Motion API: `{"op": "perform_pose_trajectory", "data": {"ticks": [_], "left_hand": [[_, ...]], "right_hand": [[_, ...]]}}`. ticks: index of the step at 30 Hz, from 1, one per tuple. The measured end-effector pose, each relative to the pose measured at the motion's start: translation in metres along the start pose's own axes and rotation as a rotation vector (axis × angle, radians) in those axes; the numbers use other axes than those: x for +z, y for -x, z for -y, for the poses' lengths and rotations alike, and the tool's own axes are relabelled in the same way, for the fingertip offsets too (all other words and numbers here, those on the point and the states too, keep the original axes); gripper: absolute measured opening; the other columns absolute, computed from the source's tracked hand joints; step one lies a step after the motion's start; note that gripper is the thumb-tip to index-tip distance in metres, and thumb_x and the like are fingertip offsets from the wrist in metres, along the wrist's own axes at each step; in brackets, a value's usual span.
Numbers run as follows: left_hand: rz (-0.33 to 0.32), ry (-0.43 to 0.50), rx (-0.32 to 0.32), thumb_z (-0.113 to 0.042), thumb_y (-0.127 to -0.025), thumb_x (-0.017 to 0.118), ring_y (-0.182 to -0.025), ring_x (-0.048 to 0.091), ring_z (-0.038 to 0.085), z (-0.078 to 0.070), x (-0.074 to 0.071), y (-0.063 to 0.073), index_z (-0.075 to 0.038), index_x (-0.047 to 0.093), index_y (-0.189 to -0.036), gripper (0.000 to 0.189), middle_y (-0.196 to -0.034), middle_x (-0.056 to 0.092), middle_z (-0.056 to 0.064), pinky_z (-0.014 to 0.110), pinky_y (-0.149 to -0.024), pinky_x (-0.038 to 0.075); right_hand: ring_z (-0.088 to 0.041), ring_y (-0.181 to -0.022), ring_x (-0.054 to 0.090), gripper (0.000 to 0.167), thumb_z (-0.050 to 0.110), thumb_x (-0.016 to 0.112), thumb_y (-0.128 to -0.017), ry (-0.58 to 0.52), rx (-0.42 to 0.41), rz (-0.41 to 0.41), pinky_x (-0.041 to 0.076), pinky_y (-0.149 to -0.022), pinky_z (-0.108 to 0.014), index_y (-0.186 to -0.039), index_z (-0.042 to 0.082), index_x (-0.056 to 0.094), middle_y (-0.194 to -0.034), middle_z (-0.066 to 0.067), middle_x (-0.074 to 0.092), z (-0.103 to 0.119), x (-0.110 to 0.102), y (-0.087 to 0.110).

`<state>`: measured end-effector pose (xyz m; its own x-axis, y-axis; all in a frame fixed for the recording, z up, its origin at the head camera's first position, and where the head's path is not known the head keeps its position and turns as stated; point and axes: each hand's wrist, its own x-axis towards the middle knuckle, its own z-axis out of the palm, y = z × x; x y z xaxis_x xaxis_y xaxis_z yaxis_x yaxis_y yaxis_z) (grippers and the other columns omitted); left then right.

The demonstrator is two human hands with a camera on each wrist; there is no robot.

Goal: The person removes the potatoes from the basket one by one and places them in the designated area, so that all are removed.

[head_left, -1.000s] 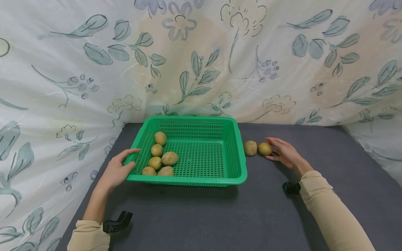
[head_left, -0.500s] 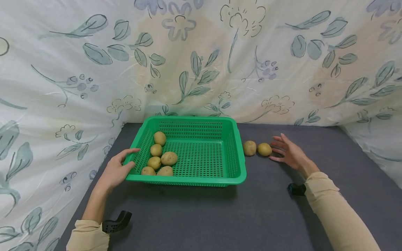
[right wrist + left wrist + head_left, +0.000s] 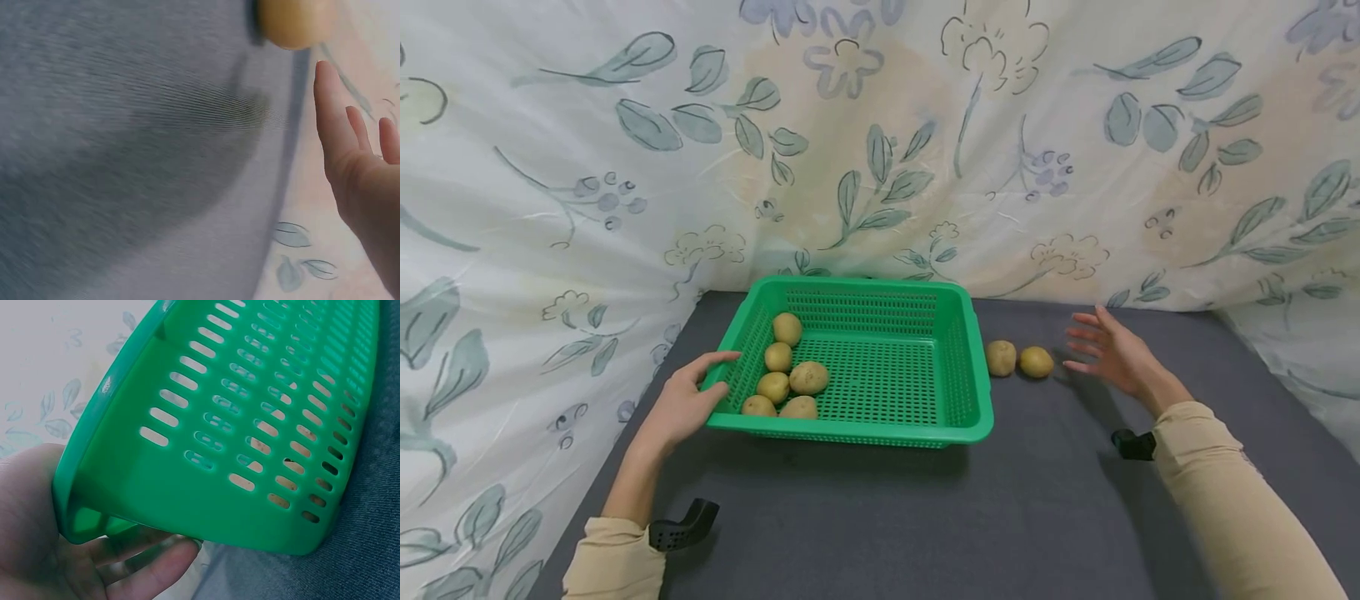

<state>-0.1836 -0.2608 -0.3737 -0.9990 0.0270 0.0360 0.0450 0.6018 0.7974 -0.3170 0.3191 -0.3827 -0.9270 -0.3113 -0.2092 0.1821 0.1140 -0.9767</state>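
A green plastic basket (image 3: 880,432) sits on the dark table, with several potatoes (image 3: 808,378) gathered along its left side. My left hand (image 3: 681,404) grips the basket's left rim near the front corner. In the left wrist view the fingers (image 3: 159,565) curl under the rim beside the slotted wall. Right of the basket lie two more potatoes, a paler one (image 3: 1001,358) close to its wall and a yellower one (image 3: 1036,362) beside it. My right hand (image 3: 1116,354) is held just right of the yellower potato, fingers spread and holding nothing.
A dark grey cloth (image 3: 880,525) covers the table. Floral sheeting (image 3: 865,167) hangs behind it and along both sides. Black wrist devices (image 3: 685,527) are worn on both forearms.
My right hand has let go of the yellower potato and drawn away to the right, its fingers opening. The left hand stays on the basket rim. The head view has shifted slightly.
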Motion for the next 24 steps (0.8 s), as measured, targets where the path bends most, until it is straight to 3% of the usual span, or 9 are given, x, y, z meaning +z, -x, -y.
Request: {"op": "perform_pose_trajectory", "data": {"ticks": [8, 12, 18, 22, 24], "left_hand": [[-0.005, 0.001, -0.001, -0.006, -0.093, 0.046, -0.048, 0.030, 0.017, 0.000, -0.001, 0.000, -0.010, 0.042, -0.143, 0.050, -0.146, 0.029, 0.027, 0.032, -0.044, 0.034], [-0.010, -0.006, 0.000, -0.007, -0.093, 0.046, -0.051, 0.033, 0.018, 0.000, -0.001, 0.001, -0.009, 0.043, -0.143, 0.050, -0.146, 0.030, 0.027, 0.033, -0.047, 0.034], [-0.014, -0.001, -0.009, -0.006, -0.093, 0.046, -0.049, 0.032, 0.016, 0.001, -0.001, 0.001, -0.010, 0.043, -0.143, 0.050, -0.146, 0.030, 0.026, 0.033, -0.046, 0.034], [-0.011, 0.008, -0.006, -0.006, -0.092, 0.046, -0.044, 0.028, 0.013, 0.001, 0.000, 0.000, -0.010, 0.044, -0.142, 0.050, -0.143, 0.032, 0.025, 0.033, -0.048, 0.034], [-0.012, 0.004, -0.001, -0.006, -0.092, 0.046, -0.045, 0.028, 0.014, 0.001, 0.001, 0.000, -0.009, 0.044, -0.142, 0.050, -0.142, 0.034, 0.025, 0.034, -0.050, 0.034]], "right_hand": [[-0.043, -0.139, 0.000, 0.079, 0.058, 0.026, -0.097, -0.044, -0.030, 0.045, 0.046, -0.091, -0.037, -0.154, 0.013, -0.006, -0.155, -0.022, -0.007, 0.029, 0.001, -0.002], [-0.040, -0.138, 0.005, 0.078, 0.059, 0.027, -0.096, -0.054, -0.031, 0.052, 0.045, -0.092, -0.039, -0.155, 0.016, -0.002, -0.155, -0.020, -0.004, 0.042, 0.007, -0.007], [-0.030, -0.135, 0.025, 0.080, 0.061, 0.029, -0.095, -0.147, -0.041, 0.084, 0.043, -0.096, -0.041, -0.155, 0.016, 0.000, -0.155, -0.015, 0.005, 0.060, 0.021, -0.015], [-0.019, -0.121, 0.047, 0.082, 0.060, 0.035, -0.094, -0.242, -0.052, 0.107, 0.044, -0.094, -0.040, -0.155, 0.015, 0.002, -0.151, -0.012, 0.013, 0.073, 0.029, -0.019], [-0.017, -0.116, 0.051, 0.083, 0.061, 0.036, -0.094, -0.257, -0.057, 0.116, 0.045, -0.093, -0.040, -0.155, 0.015, 0.003, -0.149, -0.010, 0.017, 0.080, 0.033, -0.021]]}}
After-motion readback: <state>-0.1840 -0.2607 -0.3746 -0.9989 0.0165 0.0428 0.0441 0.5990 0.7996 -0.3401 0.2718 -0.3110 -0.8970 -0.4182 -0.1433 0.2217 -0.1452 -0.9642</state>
